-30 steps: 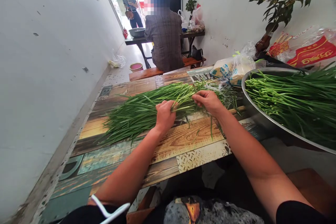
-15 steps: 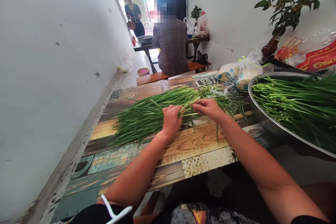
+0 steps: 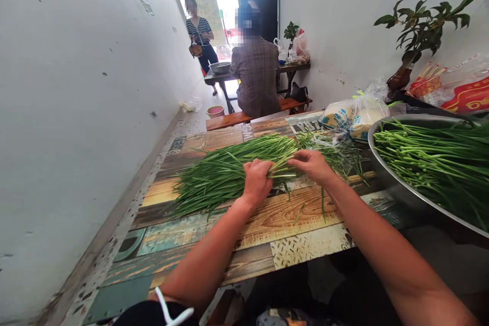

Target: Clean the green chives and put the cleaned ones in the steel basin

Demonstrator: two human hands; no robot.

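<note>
A heap of long green chives (image 3: 214,175) lies across the patterned wooden table (image 3: 294,224), leaf tips to the left and pale stem ends to the right. My left hand (image 3: 258,179) is closed around a small bunch of them near the stem ends. At those pale ends, my right hand (image 3: 311,165) has thumb and fingers pinched together on the chives; exactly which strands it grips is hidden. Beyond it lies a loose pile of thin trimmings (image 3: 344,155). More chives (image 3: 431,155) fill a large metal bowl (image 3: 395,175) on the right.
Behind the bowl are plastic bags (image 3: 361,114), a potted plant (image 3: 407,63) and red packaging (image 3: 471,91). One person (image 3: 255,76) sits on a bench (image 3: 225,121) at another table; a second person (image 3: 198,30) stands by the doorway. A wall (image 3: 76,112) runs along the left.
The camera view has tilted slightly, shifting everything a little right and down. My left hand still grips the bunch, and my right hand stays at the stem ends.
</note>
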